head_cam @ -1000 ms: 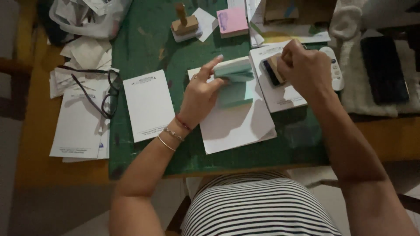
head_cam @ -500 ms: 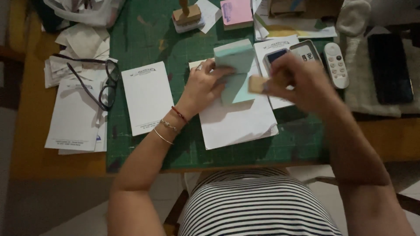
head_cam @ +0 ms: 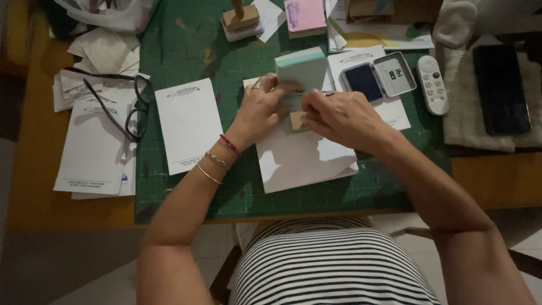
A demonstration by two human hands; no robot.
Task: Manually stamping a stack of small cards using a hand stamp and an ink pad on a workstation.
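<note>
Both hands at a pale green paper block (head_cam: 302, 68) on the green mat (head_cam: 180, 45).
Left hand (head_cam: 261, 107) steadies the block; right hand (head_cam: 339, 116) grip clamped on small wooden stamp (head_cam: 297, 121). Open ink pad (head_cam: 377, 79), remote (head_cam: 432, 85) just right.

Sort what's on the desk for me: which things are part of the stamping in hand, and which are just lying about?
In hand:
left hand on the pale green pad
right hand holding a small wooden stamp
open ink pad
white sheets

Lying about:
glasses
remote control
pink notepad
dark phone

Both hands (head_cam: 305, 110) on a mint-green paper pad (head_cam: 302, 68) — wooden stamp (head_cam: 297, 120) beneath.
</note>
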